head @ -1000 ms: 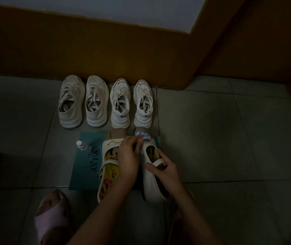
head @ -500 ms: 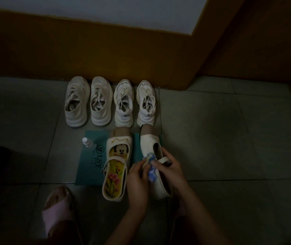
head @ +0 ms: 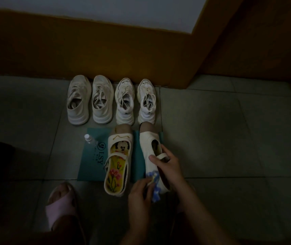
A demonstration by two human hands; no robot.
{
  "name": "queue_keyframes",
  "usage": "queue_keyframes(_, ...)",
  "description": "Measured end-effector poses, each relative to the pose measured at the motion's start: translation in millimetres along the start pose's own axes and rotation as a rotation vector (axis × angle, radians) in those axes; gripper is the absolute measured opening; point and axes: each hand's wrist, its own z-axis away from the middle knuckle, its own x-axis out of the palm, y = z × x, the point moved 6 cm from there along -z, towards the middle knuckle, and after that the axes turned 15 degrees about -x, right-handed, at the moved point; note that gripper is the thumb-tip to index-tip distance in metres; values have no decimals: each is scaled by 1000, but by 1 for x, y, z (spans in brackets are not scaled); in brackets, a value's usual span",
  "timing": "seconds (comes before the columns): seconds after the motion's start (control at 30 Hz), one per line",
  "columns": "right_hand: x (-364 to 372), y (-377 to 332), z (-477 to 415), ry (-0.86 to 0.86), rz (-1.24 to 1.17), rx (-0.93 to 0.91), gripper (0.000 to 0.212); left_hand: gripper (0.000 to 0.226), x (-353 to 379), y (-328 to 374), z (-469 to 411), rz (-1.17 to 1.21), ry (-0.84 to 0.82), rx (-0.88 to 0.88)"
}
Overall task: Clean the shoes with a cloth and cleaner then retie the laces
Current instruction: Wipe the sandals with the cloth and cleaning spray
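Head view: right hand (head: pixel 167 165) gripped the seemingly light cream strap shoe (head: pixel 147 147) midway; left hand (head: pixel 139 193) pinched soft blue-white cloth (head: pixel 156 190) at heel.

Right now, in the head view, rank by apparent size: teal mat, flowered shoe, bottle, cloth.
1. Teal mat, though partly covered.
2. Flowered shoe.
3. Cloth and bottle look alike; the left hand hides part of the cloth, so unranked.

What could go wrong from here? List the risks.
1. The scene is dim, so dirt on the cream shoe that the right hand steadies may be missed.
2. The left hand wipes the heel with the cloth close to the other shoe; it could nudge it.
3. The small bottle stands at the edge of the mat and could tip.
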Motion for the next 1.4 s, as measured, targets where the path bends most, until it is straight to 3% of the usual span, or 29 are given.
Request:
queue_keyframes(0.1,0,-2,1,8,-13,-5,64,33,0,-1,4,-10,-20,-4)
queue_keyframes(0.23,2,-3,1,7,-2,-10,66,19,4,-12,6,-1,-135,-149)
queue_keyframes(0.37,8,-6,1,-1,54,-27,68,40,-3,-16,18,-29,-102,-116)
queue_keyframes(0.6,15,-3,0,19,141,-29,75,27,-32,-8,14,160,2,-147)
queue_keyframes(0.73,23,-2,4,13,347,-49,84,18,-57,22,5,238,122,-42)
queue_keyframes(0.9,29,-13,9,74,688,-127,75,15,-72,40,-20,261,190,19)
queue_keyframes(1.03,35,-13,12,96,772,-132,72,11,-78,46,-35,309,228,11)
queue_keyframes(1.17,9,-20,11,194,571,-124,50,10,-70,46,-52,380,133,-61)
queue_keyframes(1.23,-9,-32,3,247,298,-133,42,13,-63,52,-61,402,105,-86)
queue_keyframes(1.33,-2,-60,-9,22,-150,-156,36,21,-47,78,-71,414,64,-88)
queue_keyframes(1.4,6,-76,-13,-93,-117,-243,43,25,-29,93,-73,508,-52,-154)
